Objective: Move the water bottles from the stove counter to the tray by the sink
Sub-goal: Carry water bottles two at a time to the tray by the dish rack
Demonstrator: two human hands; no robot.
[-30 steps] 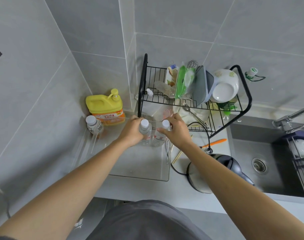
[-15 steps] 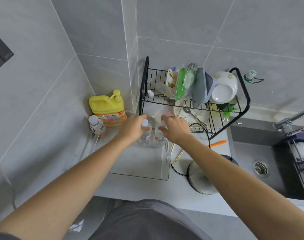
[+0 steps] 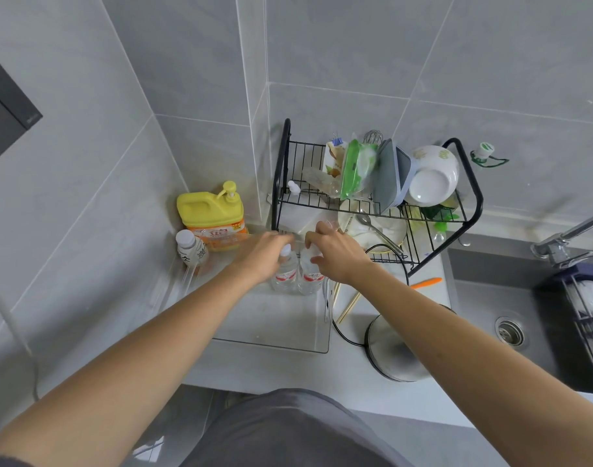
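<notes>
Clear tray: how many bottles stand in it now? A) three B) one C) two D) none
A: two red-labelled bottles stand side by side at the far end of the clear tray, one under each hand, and a white-capped bottle stands in its far left corner.

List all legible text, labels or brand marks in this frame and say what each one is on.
None reads in full.
Yellow detergent jug: orange label with red print, too blurred to read.
White-capped bottle beside the jug: dark characters on the label, not legible.
Two water bottles in the clear tray: red-banded labels, print too small.
Green packet on the dish rack: print blurred.
Dark wall panel: small mark, unreadable.
</notes>
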